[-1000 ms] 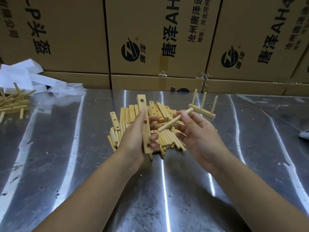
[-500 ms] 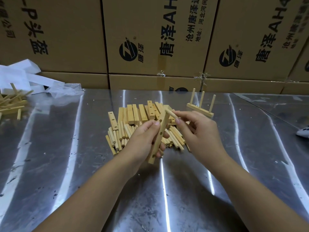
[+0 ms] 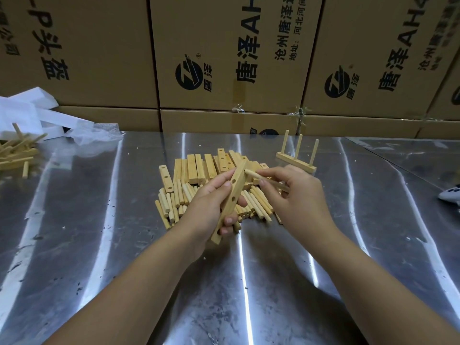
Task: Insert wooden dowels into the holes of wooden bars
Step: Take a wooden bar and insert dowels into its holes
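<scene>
Fingers pinch dowel at bar, pile behind, cartons beyond

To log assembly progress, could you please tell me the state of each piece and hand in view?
Held bar: tilted, lower holes empty.
Dowel: tip at the held bar's top hole; depth unclear.
Left hand: grips the held bar.
Right hand: pinches the dowel.
Finished bar: three dowels standing upright in it.
Loose pile: bars and dowels lying unassembled.
</scene>
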